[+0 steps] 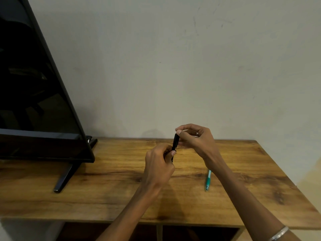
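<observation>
A slim black pen [175, 142] stands nearly upright above the middle of the wooden table [107, 192]. My left hand [159, 168] grips its lower part with curled fingers, the thumb against the barrel. My right hand [196, 139] pinches its upper end between thumb and fingertips; a ring shows on one finger. The pen's lower tip is hidden inside my left hand. A teal pen [207, 180] lies on the table just right of my right wrist, its tip toward me.
A black flat screen [34, 94] on a slanted stand leg [63, 178] fills the table's left side. A plain wall rises behind. The table's right edge runs diagonally at the right. Open shelf compartments show under the front edge.
</observation>
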